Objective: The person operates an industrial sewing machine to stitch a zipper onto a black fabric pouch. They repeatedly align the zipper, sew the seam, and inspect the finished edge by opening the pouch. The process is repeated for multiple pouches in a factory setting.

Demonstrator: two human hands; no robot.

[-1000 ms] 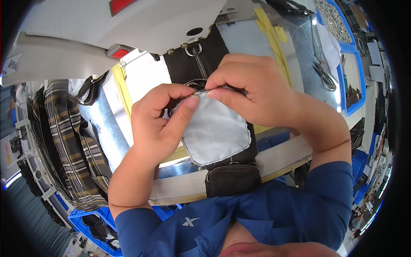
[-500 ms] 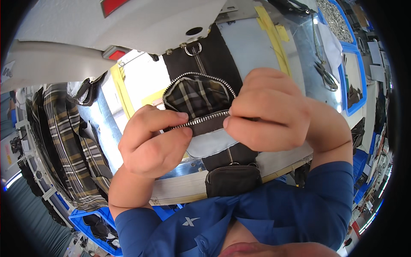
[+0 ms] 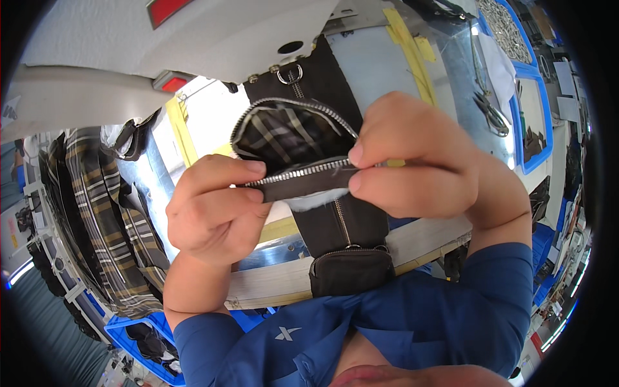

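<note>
An open pouch with dark plaid lining [image 3: 284,129] and a silver zipper edge is stretched between my hands. My left hand [image 3: 213,209] pinches the left end of its zipped band [image 3: 303,182]; my right hand [image 3: 419,164] pinches the right end, fingers closed. A light fabric edge [image 3: 319,199] shows below the band. Underneath lies a long black fabric piece [image 3: 335,232] with zippers and a D-ring [image 3: 289,75] at the top. A small black zipped pouch [image 3: 351,271] is at its lower end, by the table edge.
A white machine body [image 3: 167,45] overhangs the upper left. Folded plaid pieces [image 3: 97,206] lie left, near a blue bin [image 3: 122,326]. At right are scissors [image 3: 491,115] and blue trays, one holding small metal parts [image 3: 503,35]. Yellow tape [image 3: 412,51] marks the worktop.
The pouch has turned from its light grey backing to show the open plaid lining. Since half a second ago my left hand shifted left and my right hand slightly up, stretching the band.
</note>
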